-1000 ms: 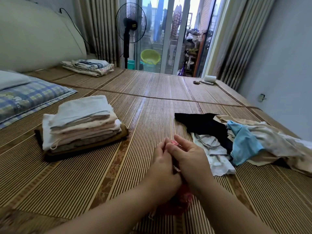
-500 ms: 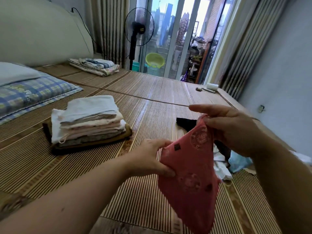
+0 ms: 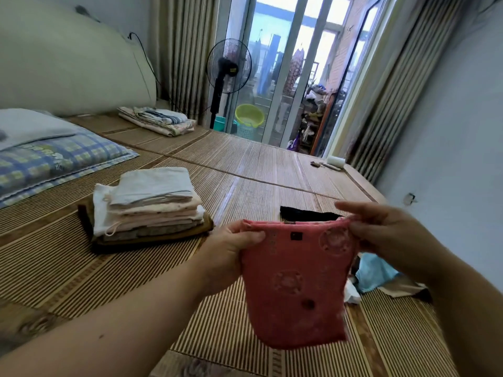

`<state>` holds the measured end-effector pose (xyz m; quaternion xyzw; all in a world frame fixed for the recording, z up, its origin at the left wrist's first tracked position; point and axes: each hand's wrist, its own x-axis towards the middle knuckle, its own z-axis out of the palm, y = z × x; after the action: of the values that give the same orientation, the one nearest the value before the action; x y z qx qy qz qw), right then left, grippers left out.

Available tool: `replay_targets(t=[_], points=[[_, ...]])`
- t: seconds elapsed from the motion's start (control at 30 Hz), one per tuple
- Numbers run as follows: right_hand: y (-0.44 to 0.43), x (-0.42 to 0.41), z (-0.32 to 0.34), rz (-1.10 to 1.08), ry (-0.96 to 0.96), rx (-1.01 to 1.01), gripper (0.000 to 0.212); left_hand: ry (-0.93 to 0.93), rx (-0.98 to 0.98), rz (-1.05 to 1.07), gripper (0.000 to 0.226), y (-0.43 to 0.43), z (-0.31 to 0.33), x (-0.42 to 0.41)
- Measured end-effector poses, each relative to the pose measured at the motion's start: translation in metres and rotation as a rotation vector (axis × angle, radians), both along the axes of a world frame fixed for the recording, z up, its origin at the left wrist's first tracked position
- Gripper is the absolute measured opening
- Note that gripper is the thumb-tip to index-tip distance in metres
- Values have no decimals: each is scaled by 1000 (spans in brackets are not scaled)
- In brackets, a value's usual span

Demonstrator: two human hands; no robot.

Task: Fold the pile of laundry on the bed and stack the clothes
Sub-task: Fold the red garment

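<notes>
A small pink patterned garment [image 3: 295, 281] hangs in the air in front of me, spread flat. My left hand [image 3: 228, 250] pinches its upper left corner and my right hand [image 3: 381, 229] pinches its upper right corner. Left of it, a stack of folded clothes [image 3: 148, 208] in white, cream and brown sits on the bamboo mat [image 3: 258, 170]. Behind the pink garment and my right arm lies the unfolded pile, showing a black piece [image 3: 304, 213], a light blue piece [image 3: 374, 272] and a bit of beige cloth [image 3: 400, 288].
A checked pillow [image 3: 54, 159] lies at the left edge. More folded bedding [image 3: 160, 121] sits at the far left of the mat. A standing fan [image 3: 227, 74], a green basin [image 3: 249, 115] and glass doors are beyond the bed. A white roll [image 3: 336, 161] lies far right.
The pink garment went from bunched low between both hands to lifted and stretched wide. My hands have moved apart along its top edge, and the view has tilted up.
</notes>
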<state>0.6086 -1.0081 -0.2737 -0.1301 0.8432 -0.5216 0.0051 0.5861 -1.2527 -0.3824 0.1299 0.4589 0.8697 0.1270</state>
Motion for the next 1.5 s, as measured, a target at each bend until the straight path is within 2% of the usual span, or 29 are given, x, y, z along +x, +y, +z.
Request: replay_targets(t=[0.07,0.17,0.27,0.3,0.37,0.4,0.47,0.57,0.67,0.73,0.8,0.83,0.93,1.0,1.1,1.2,1.27,1.37,1.43,1.5], points=[[3,0,-9,-25,-50,74,46,34,-59,83,27,-3,1,1],[-9,0,-24,20,-192,172,52,145,-254,187,6,2,1,4],[-32,2,-49,133,-334,267,67,299,-450,236,14,9,3,7],[-41,3,-58,154,-316,302,59,374,-541,257,12,9,3,7],[-59,5,-70,137,-170,400,22,503,-701,287,14,9,3,7],[-66,4,-73,106,-115,406,16,552,-760,313,20,7,3,7],[-72,2,-74,76,-90,330,21,606,-846,337,26,-1,5,4],[-75,-1,-62,79,-93,256,20,592,-1055,174,33,-20,6,1],[-75,-3,-43,88,-119,184,21,457,-1202,-103,18,-34,-2,-1],[-74,-4,-29,48,-175,7,19,355,-1156,-230,23,-43,-8,-2],[-70,-6,-13,-63,-169,-132,15,255,-963,-280,15,-52,-16,-5],[-65,-9,-6,-112,-143,-159,12,176,-810,-279,7,-56,-21,-6],[-54,-16,1,-192,-97,-67,9,-148,-144,-213,40,-59,-33,-8],[-51,-20,-10,-235,-162,-113,9,-288,132,-152,42,-53,-33,-8],[-52,-25,-38,-245,-326,-339,17,-377,177,-132,68,-47,-36,-5],[-44,-37,-67,-229,-408,-507,34,-336,43,-280,73,-46,-47,0],[-36,-47,-85,-234,-408,-419,32,-356,-85,-205,89,-41,-57,-6],[-25,-61,-107,-241,-411,-230,34,-353,-40,17,99,-27,-61,-18],[-22,-73,-113,-216,-419,-201,45,-321,9,65,93,-22,-58,-34],[-23,-89,-115,-162,-417,-180,58,-289,-52,83,102,-24,-56,-56]])
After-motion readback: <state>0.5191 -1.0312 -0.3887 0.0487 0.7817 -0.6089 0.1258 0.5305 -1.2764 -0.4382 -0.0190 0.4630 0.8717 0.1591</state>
